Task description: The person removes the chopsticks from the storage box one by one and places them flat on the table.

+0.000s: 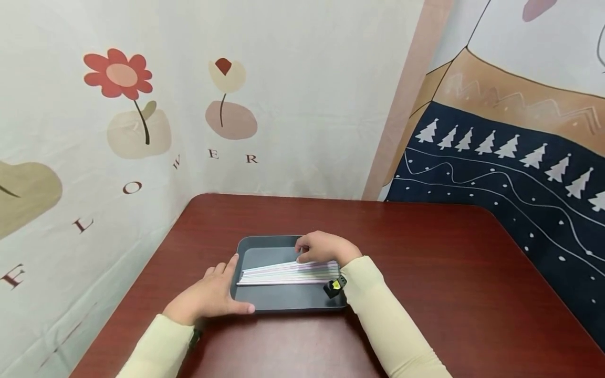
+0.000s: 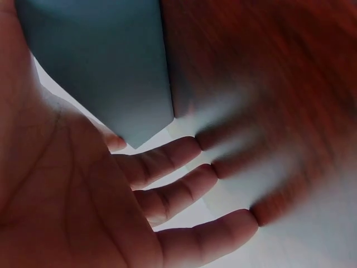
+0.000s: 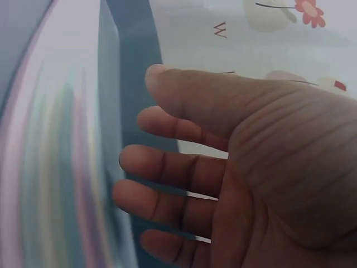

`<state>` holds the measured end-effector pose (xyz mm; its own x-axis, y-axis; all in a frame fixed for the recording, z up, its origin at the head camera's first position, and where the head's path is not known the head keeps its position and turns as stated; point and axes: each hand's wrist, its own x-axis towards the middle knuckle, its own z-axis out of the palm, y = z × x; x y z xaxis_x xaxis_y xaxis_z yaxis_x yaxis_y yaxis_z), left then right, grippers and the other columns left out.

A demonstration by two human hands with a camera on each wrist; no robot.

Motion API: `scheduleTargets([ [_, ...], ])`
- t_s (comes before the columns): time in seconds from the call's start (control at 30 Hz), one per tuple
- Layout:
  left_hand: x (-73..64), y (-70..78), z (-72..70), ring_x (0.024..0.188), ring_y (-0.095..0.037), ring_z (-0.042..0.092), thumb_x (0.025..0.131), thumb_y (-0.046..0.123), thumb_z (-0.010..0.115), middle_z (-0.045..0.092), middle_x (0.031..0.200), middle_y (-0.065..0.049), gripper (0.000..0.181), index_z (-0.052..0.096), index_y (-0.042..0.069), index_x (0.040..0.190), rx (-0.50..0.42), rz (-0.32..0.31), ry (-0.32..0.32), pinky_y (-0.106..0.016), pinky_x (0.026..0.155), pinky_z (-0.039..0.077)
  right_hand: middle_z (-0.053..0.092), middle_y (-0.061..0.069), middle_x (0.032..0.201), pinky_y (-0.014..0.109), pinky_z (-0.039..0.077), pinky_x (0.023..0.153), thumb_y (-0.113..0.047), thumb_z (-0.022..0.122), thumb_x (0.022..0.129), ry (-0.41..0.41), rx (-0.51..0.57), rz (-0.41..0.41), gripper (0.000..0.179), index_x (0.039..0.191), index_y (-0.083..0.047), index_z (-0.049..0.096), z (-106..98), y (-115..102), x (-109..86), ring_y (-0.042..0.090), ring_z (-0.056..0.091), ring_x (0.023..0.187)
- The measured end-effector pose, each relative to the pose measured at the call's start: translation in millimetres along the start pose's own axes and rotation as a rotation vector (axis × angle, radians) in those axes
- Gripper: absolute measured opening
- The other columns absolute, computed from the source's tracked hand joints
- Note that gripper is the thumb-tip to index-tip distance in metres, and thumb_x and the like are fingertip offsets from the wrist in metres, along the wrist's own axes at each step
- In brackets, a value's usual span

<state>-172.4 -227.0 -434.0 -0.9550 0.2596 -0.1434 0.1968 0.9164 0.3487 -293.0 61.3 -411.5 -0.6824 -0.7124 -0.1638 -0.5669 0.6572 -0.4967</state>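
Observation:
A grey rectangular tray [image 1: 283,299] sits on the table, with a bundle of long, thin white sticks, like drinking straws [image 1: 288,275], lying crosswise in it. Pastel stripes show on the straws [image 3: 50,167] in the right wrist view. My left hand [image 1: 212,294] rests against the tray's left side, thumb at the near left corner and fingers spread along the edge; its fingertips touch the table in the left wrist view. Over the tray's far right part, my right hand [image 1: 323,248] hovers beside the straws, fingers loosely bent, thumb apart, nothing between them.
The reddish-brown wooden table [image 1: 425,262] extends around the tray. Behind it hangs a white curtain with printed flowers and letters [image 1: 302,105]. A dark blue fabric with white trees [image 1: 496,178] hangs at the right. A small black device [image 1: 334,286] sits at my right wrist.

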Motion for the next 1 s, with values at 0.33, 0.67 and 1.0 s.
scheduleTargets([
  [0.33, 2.8, 2.1, 2.1, 0.121, -0.047, 0.043, 0.059, 0.078, 0.077, 0.044, 0.137, -0.029, 0.143, 0.014, -0.008, 0.154, 0.001, -0.004, 0.001, -0.054, 0.090, 0.048, 0.063, -0.012, 0.084, 0.026, 0.047, 0.067, -0.022, 0.070, 0.094, 0.075, 0.086, -0.024, 0.004, 0.094, -0.025, 0.072, 22.4, 1.9, 9.0, 0.008, 0.054, 0.074],
  [0.67, 2.2, 0.8, 0.6, 0.121, -0.049, 0.043, 0.059, 0.078, 0.077, 0.045, 0.136, -0.029, 0.143, 0.015, -0.009, 0.154, 0.009, 0.000, 0.015, -0.055, 0.090, 0.048, 0.061, -0.009, 0.081, 0.025, 0.044, 0.066, -0.017, 0.067, 0.095, 0.075, 0.088, -0.046, 0.009, 0.091, -0.023, 0.071, 29.8, 6.4, 17.6, 0.008, 0.051, 0.071],
  [1.0, 2.7, -1.4, 3.1, 0.119, -0.046, 0.044, 0.060, 0.078, 0.076, 0.046, 0.136, -0.028, 0.142, 0.016, -0.008, 0.154, 0.019, 0.001, 0.021, -0.054, 0.089, 0.049, 0.059, -0.010, 0.078, 0.026, 0.043, 0.070, -0.018, 0.066, 0.096, 0.123, -0.028, -0.030, 0.010, 0.088, -0.022, 0.069, 37.5, 0.3, 20.8, 0.009, 0.051, 0.073],
])
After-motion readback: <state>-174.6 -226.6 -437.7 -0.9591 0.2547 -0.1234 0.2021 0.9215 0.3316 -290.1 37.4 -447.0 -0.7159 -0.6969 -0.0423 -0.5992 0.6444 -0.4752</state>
